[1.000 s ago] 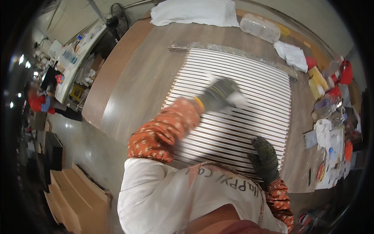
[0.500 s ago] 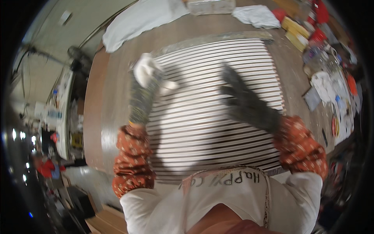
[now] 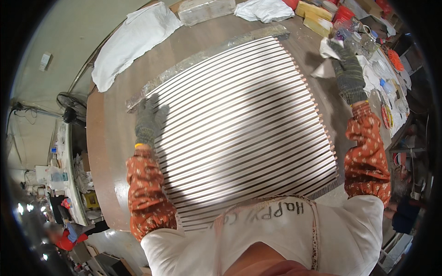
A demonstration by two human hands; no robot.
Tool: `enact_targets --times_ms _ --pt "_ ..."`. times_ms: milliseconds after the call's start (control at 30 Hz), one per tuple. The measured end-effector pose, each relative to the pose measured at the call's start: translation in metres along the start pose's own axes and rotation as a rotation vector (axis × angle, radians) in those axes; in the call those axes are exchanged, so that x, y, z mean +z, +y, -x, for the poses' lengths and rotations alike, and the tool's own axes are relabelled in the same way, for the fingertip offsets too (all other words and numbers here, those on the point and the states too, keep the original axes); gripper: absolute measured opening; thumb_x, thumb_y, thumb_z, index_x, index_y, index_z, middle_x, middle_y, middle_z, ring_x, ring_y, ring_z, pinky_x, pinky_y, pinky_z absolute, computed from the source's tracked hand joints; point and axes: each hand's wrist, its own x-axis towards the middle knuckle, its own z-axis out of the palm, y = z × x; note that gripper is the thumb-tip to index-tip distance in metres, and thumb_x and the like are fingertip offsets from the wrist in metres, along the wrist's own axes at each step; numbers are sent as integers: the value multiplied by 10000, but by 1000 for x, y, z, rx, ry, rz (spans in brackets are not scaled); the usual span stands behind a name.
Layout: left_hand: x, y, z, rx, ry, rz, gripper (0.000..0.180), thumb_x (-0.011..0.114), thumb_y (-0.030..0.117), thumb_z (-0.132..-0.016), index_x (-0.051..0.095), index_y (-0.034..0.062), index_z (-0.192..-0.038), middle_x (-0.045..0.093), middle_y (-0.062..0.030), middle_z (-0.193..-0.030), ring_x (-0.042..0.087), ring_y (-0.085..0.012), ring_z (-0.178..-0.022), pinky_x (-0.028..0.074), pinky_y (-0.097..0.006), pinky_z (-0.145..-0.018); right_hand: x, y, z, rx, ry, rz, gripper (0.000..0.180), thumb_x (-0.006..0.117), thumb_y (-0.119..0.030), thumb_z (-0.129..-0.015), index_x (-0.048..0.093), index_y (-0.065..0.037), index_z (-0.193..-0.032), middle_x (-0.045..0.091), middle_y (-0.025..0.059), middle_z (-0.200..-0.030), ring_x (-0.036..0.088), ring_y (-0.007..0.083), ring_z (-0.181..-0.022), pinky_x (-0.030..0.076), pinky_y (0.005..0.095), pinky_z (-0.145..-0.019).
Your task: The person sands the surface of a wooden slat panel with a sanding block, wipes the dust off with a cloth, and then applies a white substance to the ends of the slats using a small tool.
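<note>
Many long white rods [image 3: 221, 129] lie side by side in a wide panel on the brown table [image 3: 110, 152], with dark gaps between them and pinkish-copper tips along the right edge. My left hand [image 3: 148, 120], in a grey-green knitted glove, rests at the panel's far left edge with its fingers stretched out. Beyond the panel's right edge, my gloved right hand [image 3: 348, 73] grips a crumpled white cloth [image 3: 329, 50], part of which hangs toward the tabletop. A long bar with a mottled, shiny surface [image 3: 202, 58] runs along the far side of the rods.
White cloths [image 3: 133, 43] [image 3: 264, 10] and a clear plastic-wrapped block [image 3: 206, 11] lie at the table's back. Yellow blocks [image 3: 317, 18], bottles, red-handled pliers [image 3: 386, 115] and other clutter crowd the right side. A fan [image 3: 71, 108] stands left; a person in red [image 3: 66, 241] is farther off.
The white cloth has gone from my left hand to my right. My right hand has moved right, off the rods; my left has moved to their left edge. The view has turned.
</note>
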Motion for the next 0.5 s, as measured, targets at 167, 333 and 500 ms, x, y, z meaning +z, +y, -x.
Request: enact_targets --times_ms 167,333,500 --pt "8 -6 -15 -253 63 491 710 717 371 -838 431 73 -1416 482 -210 -1377 499 -286 -1238 417 -357 -1010 -46 -49 -7 144 -452 235 553 625 -405 -857 520 -125 -1322 570 188 -1268 561 357 -1125 440 424 -975" --pt "15 -25 -28 -308 101 676 733 734 358 -826 425 57 -1419 496 -211 -1365 497 -283 -1232 405 -343 -1010 21 -82 -49 340 -465 -400 591 580 -446 -892 488 -90 -1354 562 184 -1295 522 351 -1201 406 424 -1013" --pt "19 -28 -33 -251 122 567 729 707 373 -854 409 21 -1418 467 -205 -1400 455 -287 -1275 355 -361 -1066 139 -60 -101 279 -493 -805 556 561 -425 -921 508 -58 -1336 566 156 -1308 528 286 -1204 383 364 -1030"
